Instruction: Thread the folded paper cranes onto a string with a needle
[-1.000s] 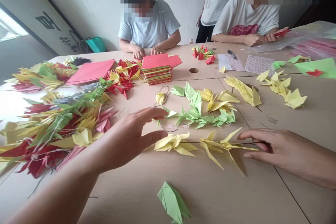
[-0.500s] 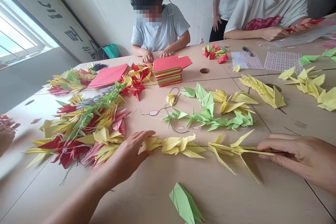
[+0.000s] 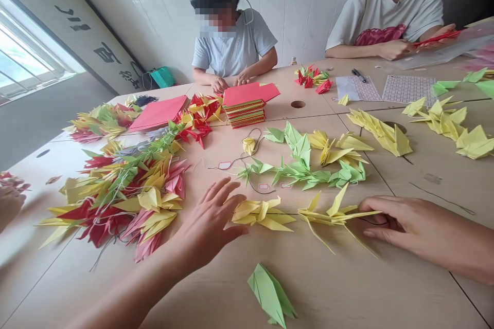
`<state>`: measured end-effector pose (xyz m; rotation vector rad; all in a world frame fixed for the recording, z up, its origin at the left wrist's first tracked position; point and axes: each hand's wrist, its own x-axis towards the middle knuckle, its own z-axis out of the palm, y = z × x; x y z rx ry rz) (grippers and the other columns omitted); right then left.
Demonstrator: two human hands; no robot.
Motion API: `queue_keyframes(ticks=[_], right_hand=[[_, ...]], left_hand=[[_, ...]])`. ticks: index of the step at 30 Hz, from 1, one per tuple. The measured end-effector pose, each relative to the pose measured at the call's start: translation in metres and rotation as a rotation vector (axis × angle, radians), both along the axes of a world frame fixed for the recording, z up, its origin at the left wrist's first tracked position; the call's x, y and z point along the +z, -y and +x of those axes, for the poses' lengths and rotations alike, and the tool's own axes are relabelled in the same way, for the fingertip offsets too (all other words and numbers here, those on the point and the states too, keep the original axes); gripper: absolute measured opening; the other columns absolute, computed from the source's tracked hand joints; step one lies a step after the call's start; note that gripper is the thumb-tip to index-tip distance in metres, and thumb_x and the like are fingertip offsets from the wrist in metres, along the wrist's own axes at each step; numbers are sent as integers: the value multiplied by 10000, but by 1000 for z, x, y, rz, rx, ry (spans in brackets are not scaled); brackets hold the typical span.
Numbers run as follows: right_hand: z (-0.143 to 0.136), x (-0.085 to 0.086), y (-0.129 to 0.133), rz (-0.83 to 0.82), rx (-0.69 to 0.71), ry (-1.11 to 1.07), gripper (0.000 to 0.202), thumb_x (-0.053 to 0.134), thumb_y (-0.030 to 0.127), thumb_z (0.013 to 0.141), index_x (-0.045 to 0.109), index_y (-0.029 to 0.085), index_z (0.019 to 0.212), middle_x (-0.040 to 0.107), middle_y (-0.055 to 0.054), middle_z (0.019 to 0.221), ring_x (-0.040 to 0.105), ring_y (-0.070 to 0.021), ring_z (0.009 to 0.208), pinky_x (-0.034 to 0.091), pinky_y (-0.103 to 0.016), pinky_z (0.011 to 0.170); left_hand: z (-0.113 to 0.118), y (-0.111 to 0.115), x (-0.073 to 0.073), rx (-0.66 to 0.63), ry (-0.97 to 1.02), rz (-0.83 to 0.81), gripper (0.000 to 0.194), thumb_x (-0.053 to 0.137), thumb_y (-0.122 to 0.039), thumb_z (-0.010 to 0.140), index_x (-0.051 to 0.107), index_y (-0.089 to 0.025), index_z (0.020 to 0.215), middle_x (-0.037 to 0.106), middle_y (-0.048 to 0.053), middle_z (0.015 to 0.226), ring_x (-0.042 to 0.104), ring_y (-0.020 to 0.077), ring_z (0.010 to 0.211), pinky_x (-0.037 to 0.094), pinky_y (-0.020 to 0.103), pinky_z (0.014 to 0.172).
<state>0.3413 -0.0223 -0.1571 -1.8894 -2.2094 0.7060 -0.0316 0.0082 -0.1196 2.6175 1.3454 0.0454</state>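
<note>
My left hand (image 3: pixel 216 216) is open, palm down with fingers spread, beside the left end of a row of yellow folded-paper cranes (image 3: pixel 264 213). Its fingertips lie close to the leftmost paper; whether they touch cannot be made out. My right hand (image 3: pixel 401 223) is curled at the right end of the row, by a yellow paper crane (image 3: pixel 332 213) with long points. A dark thread (image 3: pixel 372 222) runs from that crane into its fingers. Nearer me lies a single green folded-paper piece (image 3: pixel 270 293).
A heap of strung paper cranes (image 3: pixel 127 185) lies left. Green cranes (image 3: pixel 304 172) and more yellow cranes (image 3: pixel 382 131) lie ahead. Beyond are a stack of coloured paper (image 3: pixel 245 108), sticker sheets (image 3: pixel 409 90) and a pen (image 3: pixel 358 76). Two people sit opposite; another hand (image 3: pixel 10 203) shows at far left.
My left hand has moved right and its fingers have spread. My right hand has shifted slightly left with the yellow crane's end. The standing person behind is out of view.
</note>
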Motion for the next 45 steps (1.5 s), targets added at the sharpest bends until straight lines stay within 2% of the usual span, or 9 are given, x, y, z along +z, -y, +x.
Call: queue_keyframes(ticks=[3, 8, 14, 19, 25, 31, 35, 41, 45], right_hand=[[-1, 2, -1, -219, 110, 5, 165, 493, 371, 851, 542, 244, 758, 612, -1, 686, 558, -195, 637, 367, -292, 570], [-5, 11, -3, -210, 59, -36, 140, 497, 325, 855, 512, 228, 755, 576, 0, 667, 511, -184, 632, 340, -282, 564], [-12, 19, -3, -194, 39, -62, 171, 519, 324, 839, 478, 223, 707, 580, 2, 670, 513, -166, 616, 342, -268, 546], [-11, 21, -3, -189, 40, -63, 152, 542, 347, 827, 509, 227, 738, 580, 13, 683, 514, -162, 627, 340, -256, 540], [-15, 27, -4, -184, 30, -62, 137, 560, 340, 808, 528, 224, 743, 575, 13, 677, 515, -167, 630, 344, -257, 542], [-17, 32, -4, -182, 18, -82, 134, 560, 330, 808, 527, 223, 734, 582, 21, 686, 520, -157, 631, 352, -253, 545], [-16, 33, -2, -187, 10, -99, 137, 564, 331, 809, 528, 223, 731, 582, 29, 683, 518, -152, 624, 347, -251, 533], [-14, 33, -3, -203, 30, -146, 147, 566, 337, 821, 535, 218, 741, 574, 28, 704, 507, -141, 635, 351, -241, 539], [-17, 35, 0, -247, 32, -203, 264, 490, 395, 890, 505, 209, 702, 485, 37, 651, 415, -118, 588, 310, -231, 521]], left_hand=[[4, -4, -2, -51, -27, 3, 360, 564, -380, 894, 587, -161, 1179, 497, 164, 1394, 305, 358, 1392, 377, 575, 1076], [23, -7, 2, -123, 22, 51, 674, 628, -499, 818, 445, -147, 1363, 479, 184, 1414, 313, 390, 1379, 351, 632, 1073], [41, -10, 1, -197, 38, 5, 409, 680, -360, 814, 606, -169, 1168, 527, 162, 1376, 358, 379, 1363, 365, 605, 1075], [59, -11, 9, -233, 110, -24, 721, 620, -546, 803, 417, -171, 1384, 519, 159, 1391, 361, 361, 1362, 378, 581, 1069], [87, -13, 11, -371, 84, 9, 361, 595, -443, 861, 629, -204, 1130, 561, 134, 1302, 418, 345, 1303, 372, 552, 1064], [101, -10, 15, -427, 91, 101, 526, 608, -478, 840, 526, -205, 1283, 531, 163, 1328, 423, 364, 1299, 371, 578, 1053], [115, -7, 21, -495, 62, 96, 515, 637, -472, 822, 549, -223, 1265, 549, 148, 1312, 405, 374, 1323, 332, 591, 1081], [98, -10, 31, -358, 161, -2, 570, 577, -483, 866, 466, -208, 1353, 510, 129, 1403, 373, 318, 1360, 385, 533, 1076], [84, -12, 29, -307, 243, -97, 545, 580, -461, 874, 478, -203, 1343, 551, 101, 1370, 430, 264, 1320, 418, 458, 1068]])
